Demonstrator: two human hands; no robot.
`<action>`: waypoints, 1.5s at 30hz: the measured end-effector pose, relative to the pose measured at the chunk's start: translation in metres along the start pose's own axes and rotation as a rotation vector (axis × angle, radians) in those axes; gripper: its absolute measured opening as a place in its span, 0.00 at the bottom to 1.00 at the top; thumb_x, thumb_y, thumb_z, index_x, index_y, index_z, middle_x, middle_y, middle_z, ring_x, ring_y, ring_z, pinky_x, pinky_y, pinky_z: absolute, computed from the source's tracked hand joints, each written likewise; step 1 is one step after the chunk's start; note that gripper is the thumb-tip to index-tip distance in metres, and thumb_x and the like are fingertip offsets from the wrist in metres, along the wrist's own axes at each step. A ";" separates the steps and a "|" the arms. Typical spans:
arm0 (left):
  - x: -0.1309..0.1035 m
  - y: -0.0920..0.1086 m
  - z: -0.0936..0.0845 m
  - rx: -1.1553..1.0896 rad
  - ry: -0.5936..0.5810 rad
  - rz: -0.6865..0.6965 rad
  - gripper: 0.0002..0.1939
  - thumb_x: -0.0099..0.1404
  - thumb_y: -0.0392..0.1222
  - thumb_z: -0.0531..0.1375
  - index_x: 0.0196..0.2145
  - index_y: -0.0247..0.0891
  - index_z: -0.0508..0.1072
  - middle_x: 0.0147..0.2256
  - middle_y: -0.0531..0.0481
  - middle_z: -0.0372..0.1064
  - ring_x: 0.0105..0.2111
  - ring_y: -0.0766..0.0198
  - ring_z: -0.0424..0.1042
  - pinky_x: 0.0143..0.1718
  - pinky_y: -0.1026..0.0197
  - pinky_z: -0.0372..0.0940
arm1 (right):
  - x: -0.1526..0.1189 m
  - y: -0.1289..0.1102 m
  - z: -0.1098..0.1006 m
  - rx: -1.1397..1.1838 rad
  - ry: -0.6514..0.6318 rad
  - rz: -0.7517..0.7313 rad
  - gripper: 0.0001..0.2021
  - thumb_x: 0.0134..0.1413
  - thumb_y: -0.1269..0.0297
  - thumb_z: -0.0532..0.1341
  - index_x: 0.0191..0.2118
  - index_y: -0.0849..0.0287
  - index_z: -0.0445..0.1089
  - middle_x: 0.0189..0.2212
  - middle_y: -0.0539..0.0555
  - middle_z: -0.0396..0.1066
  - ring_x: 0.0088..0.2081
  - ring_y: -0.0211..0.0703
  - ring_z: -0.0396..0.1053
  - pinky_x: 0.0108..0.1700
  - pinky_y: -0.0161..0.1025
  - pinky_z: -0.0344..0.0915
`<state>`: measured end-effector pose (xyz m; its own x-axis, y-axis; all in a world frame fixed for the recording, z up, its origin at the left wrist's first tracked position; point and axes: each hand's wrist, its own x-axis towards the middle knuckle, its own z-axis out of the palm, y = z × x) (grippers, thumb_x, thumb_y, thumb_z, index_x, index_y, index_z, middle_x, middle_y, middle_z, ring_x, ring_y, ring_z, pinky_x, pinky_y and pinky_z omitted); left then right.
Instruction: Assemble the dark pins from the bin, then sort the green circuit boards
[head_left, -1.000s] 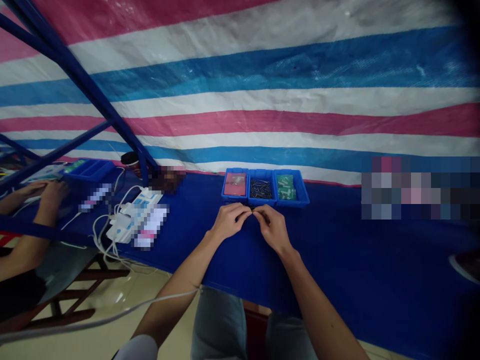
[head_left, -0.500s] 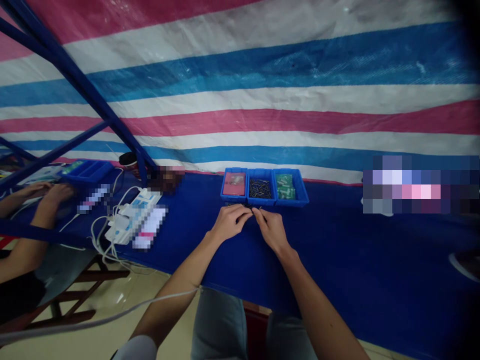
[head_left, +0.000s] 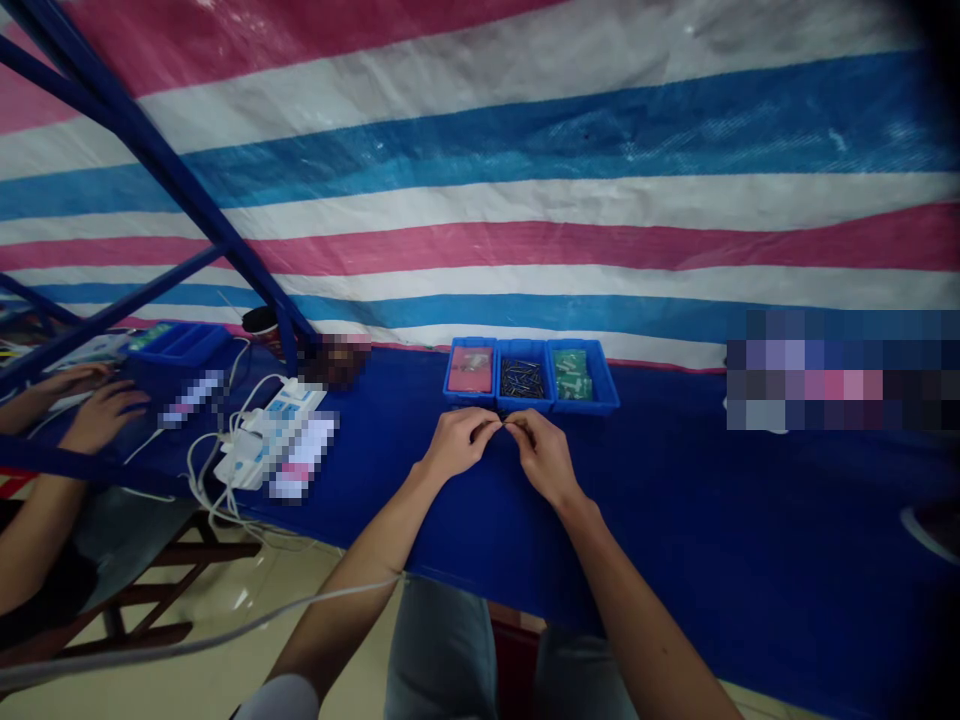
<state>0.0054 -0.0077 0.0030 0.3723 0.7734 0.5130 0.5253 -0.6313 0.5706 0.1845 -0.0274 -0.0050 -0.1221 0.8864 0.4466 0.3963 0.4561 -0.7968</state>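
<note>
Screws [head_left: 523, 380] are lying in the middle bin [head_left: 523, 404] on the surface [head_left: 690, 520], just beyond the left hand [head_left: 457, 442] and right hand [head_left: 546, 452]. Both are pinching thumb to finger, tips nearly meeting; what they are holding is too small to tell.

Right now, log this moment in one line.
left hand: pinched; right hand: pinched; anything held: too small to tell; three blue bins: beyond hands
</note>
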 end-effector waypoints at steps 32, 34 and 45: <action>0.001 -0.002 -0.004 -0.010 0.031 -0.028 0.13 0.72 0.46 0.55 0.37 0.37 0.76 0.26 0.49 0.72 0.26 0.66 0.70 0.33 0.63 0.65 | 0.001 -0.003 -0.003 -0.065 0.041 0.008 0.11 0.67 0.60 0.54 0.41 0.56 0.72 0.31 0.53 0.67 0.30 0.43 0.65 0.34 0.39 0.61; 0.001 -0.001 -0.004 -0.010 0.034 -0.025 0.13 0.72 0.45 0.55 0.37 0.37 0.76 0.27 0.49 0.73 0.26 0.66 0.70 0.33 0.63 0.66 | 0.001 -0.004 -0.003 -0.070 0.035 0.008 0.10 0.67 0.60 0.54 0.41 0.56 0.71 0.31 0.53 0.67 0.30 0.42 0.65 0.34 0.39 0.61; 0.002 -0.002 -0.002 -0.010 0.041 -0.028 0.12 0.71 0.44 0.57 0.37 0.36 0.77 0.27 0.49 0.73 0.26 0.66 0.70 0.33 0.62 0.66 | 0.000 -0.004 -0.004 -0.078 0.022 0.008 0.12 0.68 0.58 0.53 0.38 0.56 0.70 0.30 0.52 0.67 0.28 0.41 0.63 0.32 0.38 0.58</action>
<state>0.0035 -0.0052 0.0044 0.3253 0.7882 0.5225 0.5271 -0.6099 0.5918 0.1864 -0.0291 0.0000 -0.0990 0.8878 0.4494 0.4675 0.4402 -0.7666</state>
